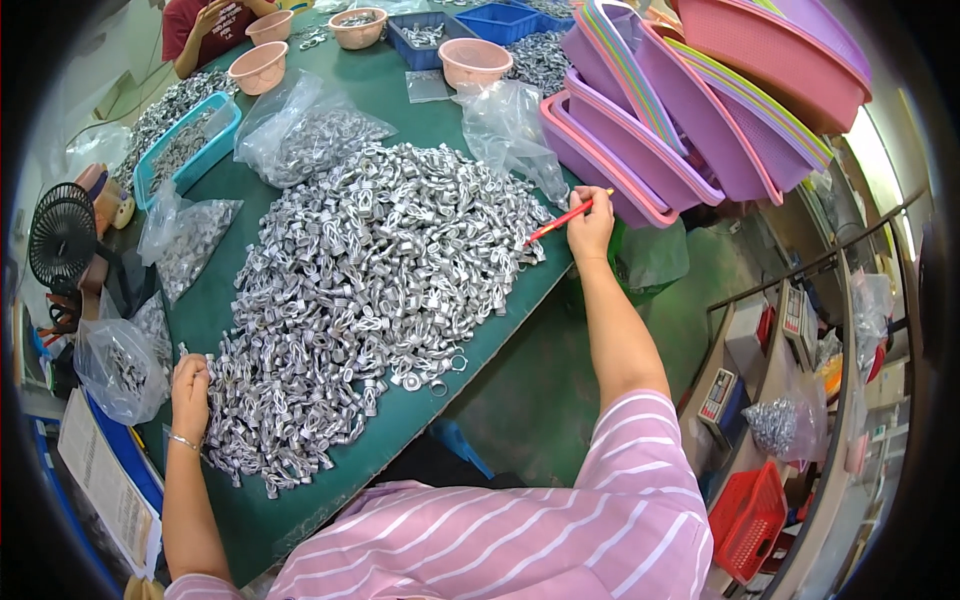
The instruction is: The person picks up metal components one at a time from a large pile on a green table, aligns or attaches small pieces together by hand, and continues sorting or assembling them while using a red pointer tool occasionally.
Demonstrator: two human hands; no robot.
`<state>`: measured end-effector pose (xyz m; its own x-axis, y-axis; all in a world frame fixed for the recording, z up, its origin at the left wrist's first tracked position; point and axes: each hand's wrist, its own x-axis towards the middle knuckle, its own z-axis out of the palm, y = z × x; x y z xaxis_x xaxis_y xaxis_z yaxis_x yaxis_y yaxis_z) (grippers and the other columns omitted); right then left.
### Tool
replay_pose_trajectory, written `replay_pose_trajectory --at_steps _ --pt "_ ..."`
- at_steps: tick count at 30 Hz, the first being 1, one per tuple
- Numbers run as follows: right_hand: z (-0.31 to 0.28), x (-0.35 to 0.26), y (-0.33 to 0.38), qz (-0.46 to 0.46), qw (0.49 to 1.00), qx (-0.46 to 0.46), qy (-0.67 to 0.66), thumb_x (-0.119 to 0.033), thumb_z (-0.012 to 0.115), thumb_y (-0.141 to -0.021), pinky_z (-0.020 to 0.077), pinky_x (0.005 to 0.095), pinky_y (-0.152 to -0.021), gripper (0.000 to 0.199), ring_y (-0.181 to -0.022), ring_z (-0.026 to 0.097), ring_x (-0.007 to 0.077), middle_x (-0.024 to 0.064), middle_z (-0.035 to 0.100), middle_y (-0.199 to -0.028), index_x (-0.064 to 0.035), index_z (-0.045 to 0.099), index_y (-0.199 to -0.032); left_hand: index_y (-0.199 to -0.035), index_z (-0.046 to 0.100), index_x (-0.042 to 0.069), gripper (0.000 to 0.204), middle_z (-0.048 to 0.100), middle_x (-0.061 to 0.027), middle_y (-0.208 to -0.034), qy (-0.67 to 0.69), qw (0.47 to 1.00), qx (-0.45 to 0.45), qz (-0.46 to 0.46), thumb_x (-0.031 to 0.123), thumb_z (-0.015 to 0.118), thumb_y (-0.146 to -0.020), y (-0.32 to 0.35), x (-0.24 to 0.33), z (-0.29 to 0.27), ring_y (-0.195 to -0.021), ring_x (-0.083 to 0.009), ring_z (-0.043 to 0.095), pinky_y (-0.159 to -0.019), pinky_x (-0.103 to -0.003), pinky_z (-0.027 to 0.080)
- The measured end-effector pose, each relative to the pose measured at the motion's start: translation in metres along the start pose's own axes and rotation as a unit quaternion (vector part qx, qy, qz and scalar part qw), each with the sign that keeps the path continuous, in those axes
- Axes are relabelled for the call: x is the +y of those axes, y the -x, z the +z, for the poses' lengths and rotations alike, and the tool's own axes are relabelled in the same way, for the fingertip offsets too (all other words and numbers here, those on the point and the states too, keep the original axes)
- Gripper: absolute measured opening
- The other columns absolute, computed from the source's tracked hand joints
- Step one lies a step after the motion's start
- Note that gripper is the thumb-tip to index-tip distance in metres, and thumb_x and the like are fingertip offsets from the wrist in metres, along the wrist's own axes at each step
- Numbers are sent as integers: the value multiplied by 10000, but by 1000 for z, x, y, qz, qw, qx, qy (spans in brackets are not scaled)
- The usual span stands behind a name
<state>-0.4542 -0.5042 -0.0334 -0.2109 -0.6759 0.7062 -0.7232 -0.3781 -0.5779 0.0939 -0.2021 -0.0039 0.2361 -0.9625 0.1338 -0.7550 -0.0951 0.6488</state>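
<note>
A big heap of small silvery metal parts point(360, 280) covers the green table point(300, 510). My left hand point(190, 390) rests on the heap's near left edge, fingers curled among the parts; whether it grips any is hidden. My right hand point(590, 225) is at the heap's far right edge, closed around a red pen point(560, 220) whose tip points left at the parts.
Stacked purple and pink baskets point(690, 110) rise at the right. Clear bags of parts point(300, 130), pink bowls point(475, 60), blue trays point(185, 150) and a small black fan point(62, 235) ring the heap. Another person's arm point(205, 30) is at the far end. A red basket point(750, 515) sits low right.
</note>
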Motion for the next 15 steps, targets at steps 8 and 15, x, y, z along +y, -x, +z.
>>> replay_pose_trajectory --at_steps 8,15 --pt "8 -14 -50 -96 991 -79 45 -129 670 -748 436 410 -611 207 -705 547 334 139 553 -750 -51 487 -807 -758 462 -14 77 520 -125 -865 -4 1000 8 9 60 451 -781 -1 3 -1 -833 -268 469 -795 -322 362" --pt "22 -48 -83 -194 917 -327 120 -256 724 -675 458 438 -620 330 -744 584 364 145 589 -781 -79 518 -862 -751 482 -10 85 529 -125 -852 -31 999 24 23 68 461 -778 -2 9 1 -823 -277 472 -777 -330 366"
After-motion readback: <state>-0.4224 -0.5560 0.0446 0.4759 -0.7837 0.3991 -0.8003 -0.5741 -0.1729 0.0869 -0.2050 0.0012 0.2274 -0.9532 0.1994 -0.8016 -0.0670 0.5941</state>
